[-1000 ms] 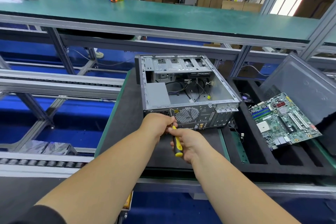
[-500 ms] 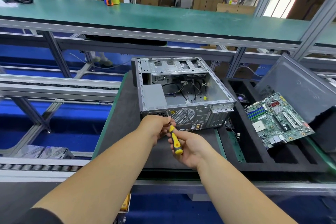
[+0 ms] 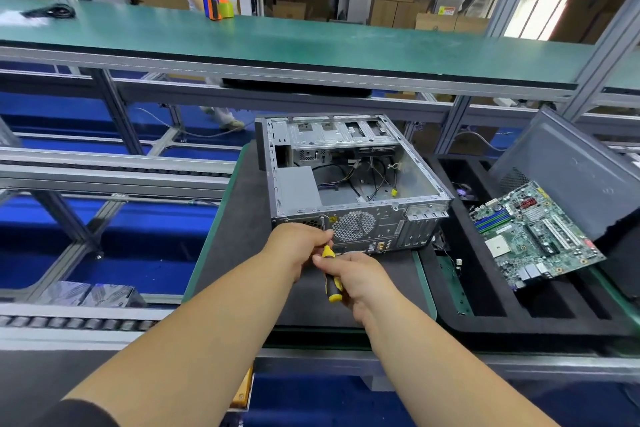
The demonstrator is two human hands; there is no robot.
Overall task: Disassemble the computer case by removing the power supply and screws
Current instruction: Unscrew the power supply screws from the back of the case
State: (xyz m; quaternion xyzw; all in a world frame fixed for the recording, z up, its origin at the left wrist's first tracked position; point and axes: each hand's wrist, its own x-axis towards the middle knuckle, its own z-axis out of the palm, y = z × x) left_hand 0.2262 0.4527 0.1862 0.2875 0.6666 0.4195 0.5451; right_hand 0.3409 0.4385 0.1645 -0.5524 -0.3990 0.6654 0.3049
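Note:
An open grey computer case (image 3: pixel 349 177) lies on its side on a dark mat, rear panel facing me. The grey power supply (image 3: pixel 298 188) sits in its near left corner, with loose cables beside it. My right hand (image 3: pixel 353 276) grips the yellow and black handle of a screwdriver (image 3: pixel 331 282). The shaft points up to the rear panel's upper left, next to the fan grille (image 3: pixel 353 225). My left hand (image 3: pixel 298 246) is closed around the shaft just below the tip. The screw itself is hidden.
A black foam tray (image 3: pixel 519 315) at the right holds a green motherboard (image 3: pixel 533 236) and a leaning grey side panel (image 3: pixel 568 170). A green conveyor bench (image 3: pixel 277 42) runs across the back, with another person standing behind it. Roller rails (image 3: pixel 104 170) lie at left.
The view has shifted slightly; both hands stay on the screwdriver at the same spot on the rear panel. The right hand has turned a little on the handle.

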